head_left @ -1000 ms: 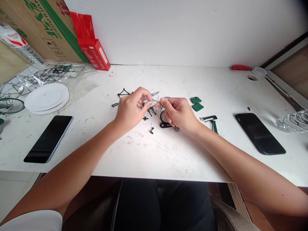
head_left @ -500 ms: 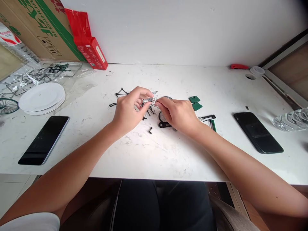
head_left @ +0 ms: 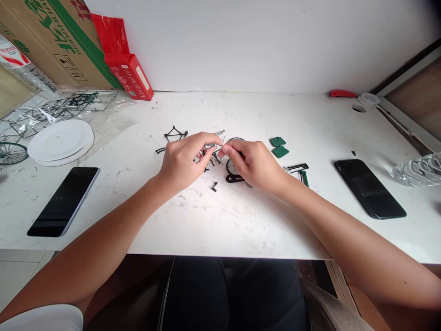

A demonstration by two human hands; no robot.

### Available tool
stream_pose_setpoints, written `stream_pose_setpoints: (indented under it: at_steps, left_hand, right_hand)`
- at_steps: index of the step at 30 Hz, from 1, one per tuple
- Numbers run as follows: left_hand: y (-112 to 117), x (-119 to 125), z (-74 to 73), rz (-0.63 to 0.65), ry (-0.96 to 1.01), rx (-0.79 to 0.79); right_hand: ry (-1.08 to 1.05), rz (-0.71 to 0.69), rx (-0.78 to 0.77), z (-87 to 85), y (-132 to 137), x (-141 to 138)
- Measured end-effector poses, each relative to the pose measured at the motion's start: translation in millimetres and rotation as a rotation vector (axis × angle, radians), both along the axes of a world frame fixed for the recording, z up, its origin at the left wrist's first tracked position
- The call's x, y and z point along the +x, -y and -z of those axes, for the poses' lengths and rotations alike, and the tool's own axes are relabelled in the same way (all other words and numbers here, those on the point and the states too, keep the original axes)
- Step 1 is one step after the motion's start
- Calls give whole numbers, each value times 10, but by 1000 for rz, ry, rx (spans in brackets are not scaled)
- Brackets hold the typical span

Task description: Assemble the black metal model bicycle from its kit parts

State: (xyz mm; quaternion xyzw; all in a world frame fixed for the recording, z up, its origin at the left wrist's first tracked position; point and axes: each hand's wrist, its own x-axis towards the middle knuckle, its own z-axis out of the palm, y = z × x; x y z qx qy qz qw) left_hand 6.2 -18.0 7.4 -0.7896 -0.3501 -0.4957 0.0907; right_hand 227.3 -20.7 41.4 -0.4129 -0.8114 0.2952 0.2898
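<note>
My left hand [head_left: 184,158] is closed, with thumb and forefinger pinching a small silvery-and-black model part [head_left: 210,146]. From the right, my right hand [head_left: 257,163] meets it, its thumb and forefinger pressed together at the part's thin light end; what they grip is mostly hidden. Both hands hover above loose toy-bicycle pieces. Partly behind my right hand lies a spoked wheel [head_left: 230,165] with a black crank-like piece [head_left: 234,178] in front. A black bicycle frame [head_left: 175,134] lies beyond my left hand. Below the hands is a tiny black bent piece [head_left: 214,186].
Green flat pieces [head_left: 280,151] and black-and-green strips [head_left: 296,168] lie right of my hands. Phones lie at left [head_left: 64,201] and right [head_left: 370,188]. White plates [head_left: 60,140], sprues [head_left: 74,103], a red packet [head_left: 129,73] and a carton [head_left: 65,46] occupy the left; a clear bottle [head_left: 416,170] lies far right.
The fingers of my left hand have lowered and closed more around the small part. My right hand's knuckles have turned slightly, with its fingertips still at the part's end.
</note>
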Motion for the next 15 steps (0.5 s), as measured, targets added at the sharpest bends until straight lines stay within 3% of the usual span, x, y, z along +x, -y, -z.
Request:
stream_pose_setpoints:
  at_steps: [4,8,11,15]
  left_hand:
    - [-5,-7,-4,-8,-68,50]
    - [-21,-3,29,-47,-61,9]
    - [-76,-35,82,-52,-18,-43]
    - [-159,-97,123,-67,59,-190]
  right_hand:
    - [-119,-44,-151,-12,-30,14]
    - [-139,-53,-202,1,-55,16]
    - [-106,5,-130,34,-78,15]
    - [5,185,101,112,-178,60]
